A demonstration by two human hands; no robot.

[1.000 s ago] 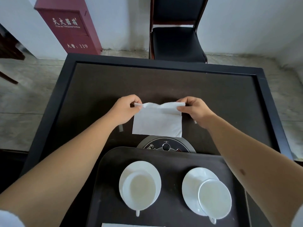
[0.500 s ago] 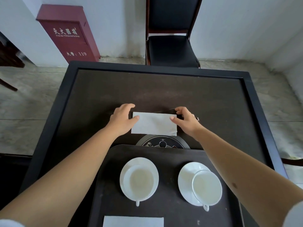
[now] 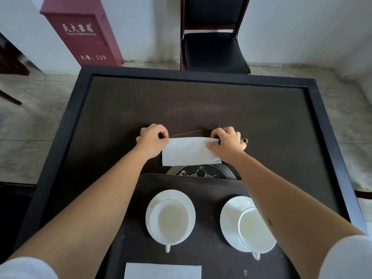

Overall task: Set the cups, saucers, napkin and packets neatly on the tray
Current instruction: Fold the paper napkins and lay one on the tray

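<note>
Mid-frame on the dark table (image 3: 120,109): white napkin (image 3: 190,152), folded, pinched at its far corners by left hand (image 3: 152,138) and right hand (image 3: 228,142), fingers of both curled onto its top edge. Lower frame, on the tray (image 3: 203,188): 2 cups, left cup (image 3: 173,221) on left saucer (image 3: 189,202), right cup (image 3: 254,229) on right saucer (image 3: 231,216). Bottom edge: another white napkin (image 3: 162,271).

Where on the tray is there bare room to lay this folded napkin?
Bare tray strip along the far rim, beyond both saucers. Narrower gap between the left saucer and right saucer. The near edge is taken by a second napkin; the right side is crowded by the right cup overhanging its saucer.
</note>
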